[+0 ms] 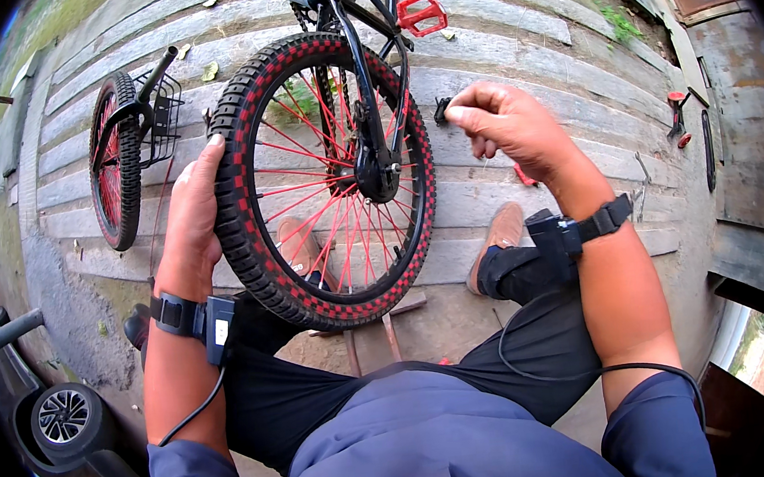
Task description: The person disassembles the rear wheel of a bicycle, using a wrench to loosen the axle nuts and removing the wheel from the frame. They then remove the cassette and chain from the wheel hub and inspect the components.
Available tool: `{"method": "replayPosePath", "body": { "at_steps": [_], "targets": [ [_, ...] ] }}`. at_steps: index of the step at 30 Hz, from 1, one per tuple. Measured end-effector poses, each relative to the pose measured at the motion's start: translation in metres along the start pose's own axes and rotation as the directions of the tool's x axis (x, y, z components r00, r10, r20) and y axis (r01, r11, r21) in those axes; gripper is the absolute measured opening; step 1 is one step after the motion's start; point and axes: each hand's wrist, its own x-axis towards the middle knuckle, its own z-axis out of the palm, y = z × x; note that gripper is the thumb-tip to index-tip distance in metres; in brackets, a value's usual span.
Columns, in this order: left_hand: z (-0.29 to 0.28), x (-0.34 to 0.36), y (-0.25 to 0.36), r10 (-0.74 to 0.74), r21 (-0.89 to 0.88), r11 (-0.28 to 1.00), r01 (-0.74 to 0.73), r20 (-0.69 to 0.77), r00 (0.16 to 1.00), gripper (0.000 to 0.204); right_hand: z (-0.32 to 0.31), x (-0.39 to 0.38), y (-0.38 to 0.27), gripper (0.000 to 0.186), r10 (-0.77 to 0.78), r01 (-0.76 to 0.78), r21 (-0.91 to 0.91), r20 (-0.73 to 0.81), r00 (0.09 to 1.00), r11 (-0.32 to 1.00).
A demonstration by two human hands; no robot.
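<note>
A bicycle wheel with a black knobby tire, red-and-black checkered sidewall and red spokes stands upright in front of me, joined to a black frame. My left hand grips the tire's left side, thumb on the tread; its other fingers are mostly hidden. To the right of the wheel, apart from it, my right hand is raised with thumb and forefinger pinched together and the other fingers curled. A small black object shows right by those fingertips; whether they hold it or it lies behind them, I cannot tell.
A red pedal juts from the frame. At left lies a second wheel with a fork and a black wire basket. Red-and-black parts lie far right on the planks. A car stands lower left.
</note>
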Motion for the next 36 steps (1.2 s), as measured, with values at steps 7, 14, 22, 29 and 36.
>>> {"method": "replayPosePath", "body": {
  "at_steps": [7, 14, 22, 29, 36],
  "targets": [
    [0.018, -0.014, 0.009, 0.035, 0.089, 0.995, -0.044, 0.096, 0.995, 0.036, 0.033, 0.02, 0.043, 0.024, 0.138, -0.121, -0.173, 0.089, 0.986, 0.977],
    [0.023, -0.024, 0.017, 0.029, 0.139, 0.989, -0.055, 0.185, 0.982, 0.051, 0.049, 0.03, 0.088, 0.051, 0.117, -0.085, -0.597, 0.014, 0.993, 0.797],
    [0.029, -0.027, 0.016, 0.039, 0.065, 0.996, -0.059, 0.279, 0.96, 0.047, 0.084, 0.029, 0.088, 0.068, -0.012, 0.004, -0.824, -0.004, 1.0, 0.567],
    [0.034, -0.031, 0.015, 0.044, 0.052, 0.997, -0.06, 0.278, 0.96, 0.047, 0.078, 0.029, 0.087, 0.054, -0.022, 0.022, -0.818, 0.012, 1.0, 0.574],
    [0.043, -0.038, 0.012, 0.073, 0.025, 0.996, -0.081, 0.247, 0.966, 0.043, 0.072, 0.032, 0.103, 0.053, -0.041, 0.034, -0.796, 0.012, 0.999, 0.604]
  ]
}}
